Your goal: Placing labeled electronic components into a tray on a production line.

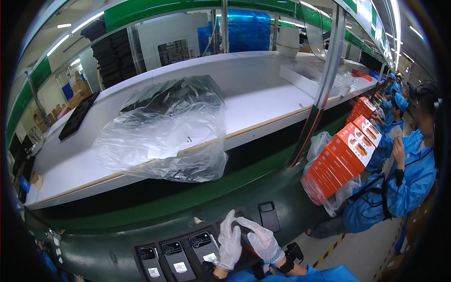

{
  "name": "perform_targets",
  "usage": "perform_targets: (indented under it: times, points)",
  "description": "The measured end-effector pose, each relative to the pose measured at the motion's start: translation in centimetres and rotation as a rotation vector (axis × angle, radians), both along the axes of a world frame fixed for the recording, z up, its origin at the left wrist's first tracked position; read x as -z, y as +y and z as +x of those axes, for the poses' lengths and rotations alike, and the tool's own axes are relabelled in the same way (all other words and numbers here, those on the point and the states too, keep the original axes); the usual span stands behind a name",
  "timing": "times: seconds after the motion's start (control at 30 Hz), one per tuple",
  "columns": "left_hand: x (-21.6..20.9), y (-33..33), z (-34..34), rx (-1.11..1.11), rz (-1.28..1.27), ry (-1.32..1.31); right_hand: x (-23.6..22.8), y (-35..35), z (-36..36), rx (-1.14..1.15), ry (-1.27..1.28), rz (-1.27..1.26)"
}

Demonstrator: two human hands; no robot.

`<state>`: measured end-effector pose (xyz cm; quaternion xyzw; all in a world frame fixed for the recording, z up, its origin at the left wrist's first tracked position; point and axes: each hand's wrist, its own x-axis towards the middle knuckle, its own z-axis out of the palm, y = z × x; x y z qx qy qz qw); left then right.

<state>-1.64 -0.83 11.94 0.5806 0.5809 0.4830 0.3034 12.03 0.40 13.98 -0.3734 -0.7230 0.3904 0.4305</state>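
Both of my hands wear white gloves and meet at the lower middle. My left hand (229, 242) holds its fingers long and close together along the left side of a dark flat thing (243, 233), mostly hidden between my hands. From the right, the fingers of my right hand (260, 240) curl over its top. To the left, dark phones with camera blocks and white labels lie in a row on a black tray: a left one (150, 262), a middle one (177, 259) and a right one (204, 246). Beyond my right hand lies a black phone case (268, 217).
The phones rest on a green conveyor belt (103, 244). Behind it runs a white shelf (263, 101) bearing a large clear plastic bag (164, 131) with black contents. Orange boxes (338, 160) in plastic stand at right, beside a person (394, 178) in blue workwear.
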Motion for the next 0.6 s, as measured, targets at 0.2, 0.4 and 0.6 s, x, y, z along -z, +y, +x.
perform_targets:
  times: [0.2,0.4,0.6]
  points:
    - [-1.1,0.3,-1.4,0.297,-0.194,-0.334,1.4,0.0,2.8,0.006,-0.073,-0.147]
    - [-0.5,-1.4,-3.3,0.295,-0.129,0.109,-0.2,0.4,2.9,-0.068,0.088,-0.386]
    - [0.5,-2.2,-4.6,0.288,-0.066,0.372,1.5,0.1,0.7,0.092,-0.078,-0.04]
